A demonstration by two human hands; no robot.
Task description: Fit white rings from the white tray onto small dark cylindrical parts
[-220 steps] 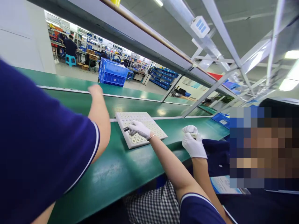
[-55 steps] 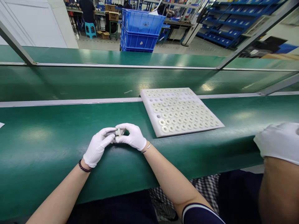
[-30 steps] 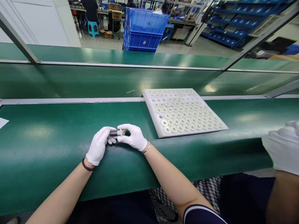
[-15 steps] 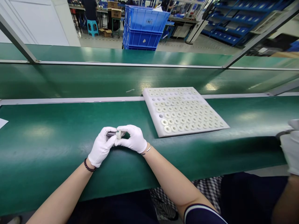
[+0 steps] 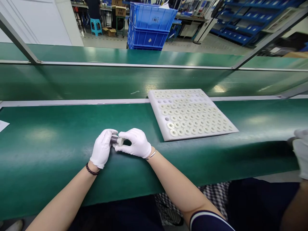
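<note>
My left hand point(image 5: 101, 148), in a white glove, is closed around a short dark cylinder point(image 5: 114, 139) that lies roughly level. A pale flanged ring point(image 5: 120, 141) sits at the cylinder's right end. My right hand point(image 5: 137, 143), also gloved, has its thumb and forefinger bent around this ring; the exact contact is partly hidden. Both hands are just above the green work surface point(image 5: 53, 134). To their right, a white foam tray point(image 5: 158, 121) carries rows of similar pale rings point(image 5: 173, 132), and a few of its holes show dark.
A co-worker's gloved hand point(image 5: 302, 154) is at the right edge. Behind the surface runs a pale strip point(image 5: 72, 102), with metal frame posts point(image 5: 262, 40) rising beyond. Blue crates point(image 5: 149, 35) are stacked farther back. A piece of white paper point(image 5: 3, 125) lies at far left.
The cylinder and ring have tilted, so the ring's end face turns more toward me. My left hand has rolled slightly and shifted left. The camera view has moved a little.
</note>
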